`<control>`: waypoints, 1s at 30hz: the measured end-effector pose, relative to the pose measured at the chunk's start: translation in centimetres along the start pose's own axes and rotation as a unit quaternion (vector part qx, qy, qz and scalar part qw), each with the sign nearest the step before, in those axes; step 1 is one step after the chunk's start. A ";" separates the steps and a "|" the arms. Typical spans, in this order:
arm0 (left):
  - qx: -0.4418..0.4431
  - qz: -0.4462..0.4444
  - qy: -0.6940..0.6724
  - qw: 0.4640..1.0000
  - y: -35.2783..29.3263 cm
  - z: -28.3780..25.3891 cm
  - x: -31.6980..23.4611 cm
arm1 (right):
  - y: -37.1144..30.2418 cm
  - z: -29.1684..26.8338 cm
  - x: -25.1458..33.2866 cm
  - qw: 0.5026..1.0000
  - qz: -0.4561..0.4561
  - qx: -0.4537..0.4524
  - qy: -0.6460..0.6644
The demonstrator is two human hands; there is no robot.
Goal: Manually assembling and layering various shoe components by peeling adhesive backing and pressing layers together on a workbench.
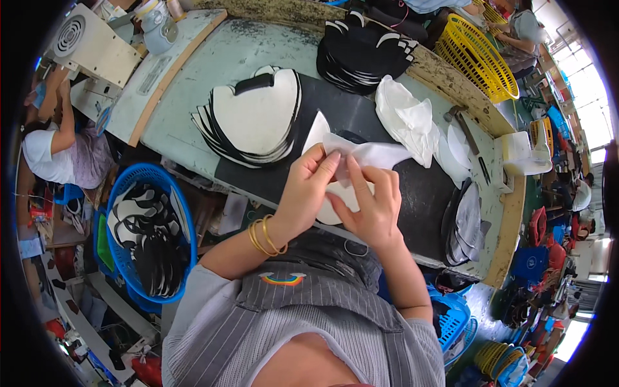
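Over the dark mat, my left hand and my right hand are close together, thumbs and fingertips pinching a thin, semi-transparent white sheet. Its pointed ends stick out above the fingers and to the right. Just beneath the hands, at the table's near edge, shows a rounded white piece, partly covered by my fingers. To the left sits a fanned stack of white, black-edged cut pieces, with a small black block on top.
Black cut pieces are stacked at the back, beside crumpled white sheets. A hammer and grey-black pieces lie to the right. A blue basket of pieces stands at left. Another person sits by a machine.
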State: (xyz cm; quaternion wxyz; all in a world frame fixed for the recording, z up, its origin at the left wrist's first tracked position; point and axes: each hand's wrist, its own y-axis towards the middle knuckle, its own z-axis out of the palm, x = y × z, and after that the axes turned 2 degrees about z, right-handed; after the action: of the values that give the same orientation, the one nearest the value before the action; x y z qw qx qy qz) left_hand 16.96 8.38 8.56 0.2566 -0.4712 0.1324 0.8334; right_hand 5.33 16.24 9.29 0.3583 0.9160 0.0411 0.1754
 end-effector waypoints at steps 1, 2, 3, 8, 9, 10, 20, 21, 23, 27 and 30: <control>0.004 -0.037 -0.014 0.999 -0.1 0.3 -0.3 | -0.3 -0.1 0.2 1.000 -0.001 0.007 -0.003; 0.009 -0.074 -0.029 0.997 -0.3 0.5 -0.2 | -0.6 -0.1 0.4 0.999 0.025 -0.031 0.006; 0.013 -0.079 -0.033 0.996 -0.6 0.7 0.1 | -0.7 -0.2 0.7 0.996 0.054 -0.074 0.012; 0.042 0.000 0.037 0.998 -2.0 1.0 1.0 | -0.8 -1.0 0.0 0.993 0.032 -0.096 0.053; 0.043 0.017 0.084 0.995 -2.8 1.1 1.2 | -0.9 -1.4 0.5 0.993 0.034 -0.097 0.050; 0.052 0.057 0.153 0.985 -2.9 0.9 1.8 | -1.0 -1.5 0.9 0.996 0.024 -0.085 0.006; 0.070 0.021 0.126 0.989 -3.4 1.6 1.8 | -2.1 -1.9 0.2 0.995 0.018 -0.087 -0.038; 0.060 0.021 0.123 0.990 -3.4 1.7 2.2 | -2.3 -1.9 0.2 0.996 0.014 -0.080 -0.032; 0.041 -0.005 0.074 0.996 -3.3 1.7 2.8 | -2.9 -2.1 0.1 0.970 0.201 -0.120 0.069; 0.055 -0.033 -0.033 0.997 -3.5 2.0 2.2 | -3.7 -2.9 0.1 0.855 0.389 -0.174 0.297; 0.061 -0.014 -0.006 0.998 -4.0 2.0 2.4 | -3.2 -2.4 2.1 0.859 0.295 -0.097 0.407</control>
State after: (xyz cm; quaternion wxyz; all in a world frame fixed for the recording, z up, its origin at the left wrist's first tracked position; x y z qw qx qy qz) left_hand 16.70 13.36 7.66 0.2976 -0.4516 0.1746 0.8228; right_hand 6.61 20.56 9.36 0.3281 0.6929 -0.1062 0.6333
